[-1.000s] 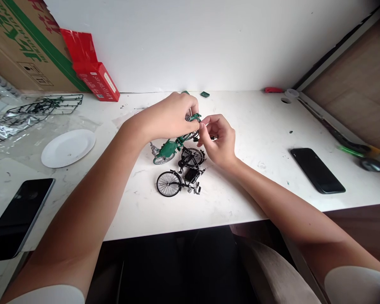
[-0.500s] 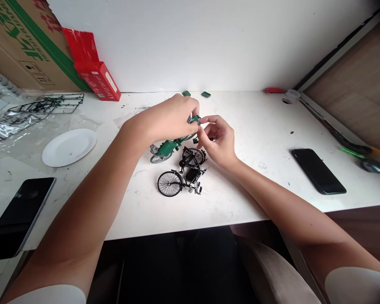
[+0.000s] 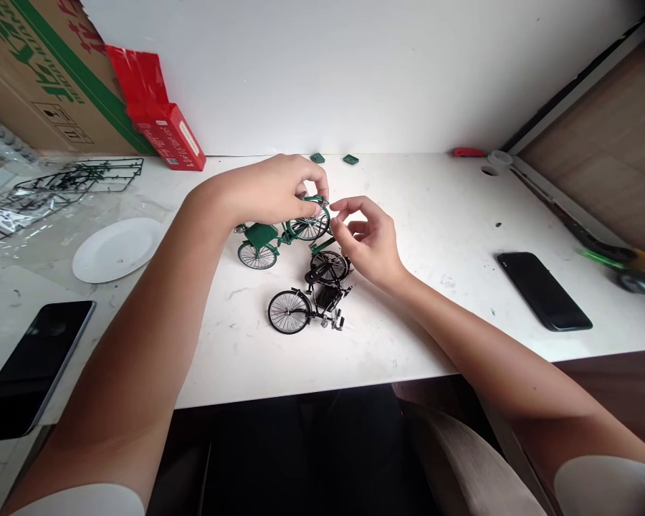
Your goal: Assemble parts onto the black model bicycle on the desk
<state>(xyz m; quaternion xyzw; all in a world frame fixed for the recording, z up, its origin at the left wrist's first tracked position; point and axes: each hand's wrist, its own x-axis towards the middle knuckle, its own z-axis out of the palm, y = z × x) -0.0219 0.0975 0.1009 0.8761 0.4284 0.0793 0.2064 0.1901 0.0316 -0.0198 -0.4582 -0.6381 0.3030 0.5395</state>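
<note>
My left hand (image 3: 282, 190) has its thumb and fingers closed on a green model bicycle (image 3: 261, 235), at the wheel and fender nearest my right hand. The other wheel is lower and to the left. My right hand (image 3: 370, 233) is just right of that wheel, thumb and index fingertips apart, its other fingers curled; nothing shows between the tips. A green bar (image 3: 322, 245) shows by the right thumb, and I cannot tell what it belongs to. In front of both hands a black model bicycle (image 3: 329, 297) lies on the white table (image 3: 236, 358).
Two small green pieces (image 3: 350, 159) lie by the back wall. A white paper plate (image 3: 112, 251), a dark phone (image 3: 37, 365) and a green sprue frame (image 3: 91, 175) are on the left, near a red box (image 3: 177, 140). Another black phone (image 3: 542, 290) lies right.
My left hand has moved left with the green bicycle, and the wheel in its grip now shows more fully. The right fingertips, earlier at the bicycle's end, are now apart from it.
</note>
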